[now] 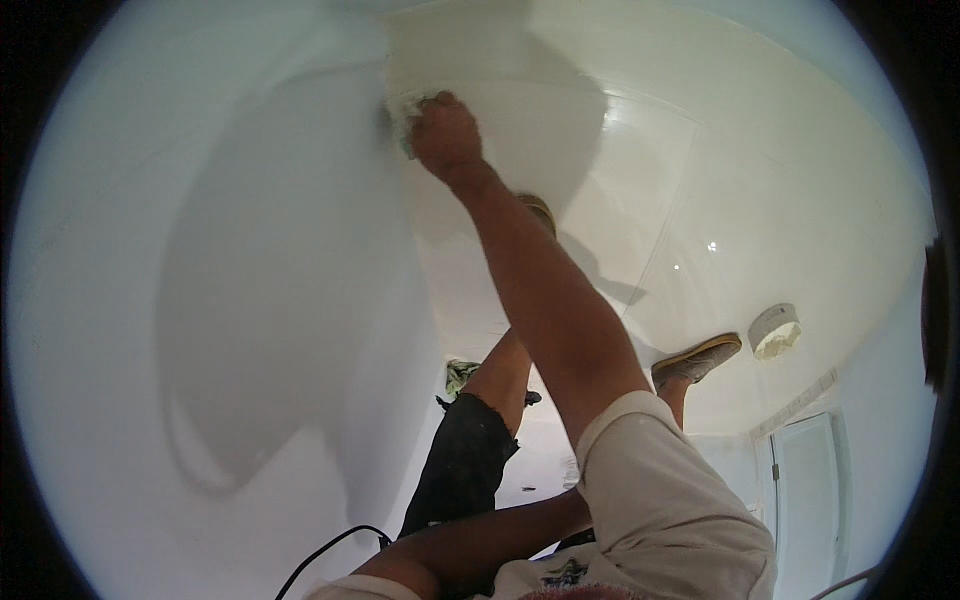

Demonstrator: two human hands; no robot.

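My right arm reaches up to the line where the white wall [290, 250] meets the glossy cream tiles [640, 190]. At that line my right hand [446, 132] is closed on a small, pale, greenish-white rag or pad [406, 122], pressed against the edge; its exact kind is hard to make out. My left forearm [490, 535] crosses low in front of my body. The left hand itself is hidden behind my right sleeve [660, 470].
My shoes rest on the tiles, one [538, 212] behind my right forearm, the other [705, 357] farther right. Beyond it sits a round tub [775, 332] with cream-coloured stuff. A crumpled green cloth [462, 376] lies by the wall. A black cable [325, 548] curves at lower left; a white door [808, 475] stands lower right.
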